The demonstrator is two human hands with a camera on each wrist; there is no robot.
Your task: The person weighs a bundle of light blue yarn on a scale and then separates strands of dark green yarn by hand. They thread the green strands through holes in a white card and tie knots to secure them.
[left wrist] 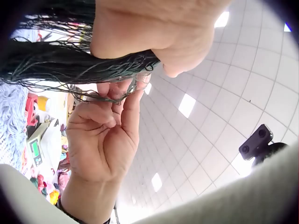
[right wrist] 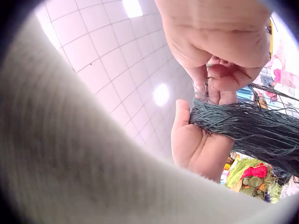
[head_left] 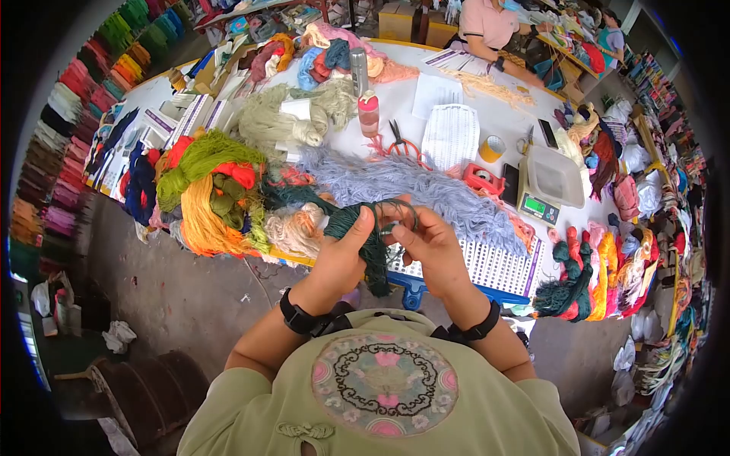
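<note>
A skein of dark green thread (head_left: pixel 374 254) hangs between the two hands in the head view. My left hand (head_left: pixel 340 261) grips its upper part, the thumb laid along the top. Loose strands cross to my right hand (head_left: pixel 441 258), whose thumb and fingers pinch them. In the left wrist view the green bundle (left wrist: pixel 70 63) passes under the left hand (left wrist: pixel 154 28), and the right hand (left wrist: pixel 103 144) has curled fingers at a few thin strands. The right wrist view shows the skein (right wrist: pixel 243 126) lying across the left palm (right wrist: pixel 201 144), with the right hand (right wrist: pixel 219 37) above it.
Blue-grey yarn (head_left: pixel 411 186) lies beyond the hands, and orange and green yarn (head_left: pixel 209 197) is heaped at left. Scissors (head_left: pixel 401 140), a scale (head_left: pixel 536 207), a red tape dispenser (head_left: pixel 484 179) and a bottle (head_left: pixel 368 114) stand farther back. A person (head_left: pixel 490 30) is across the table.
</note>
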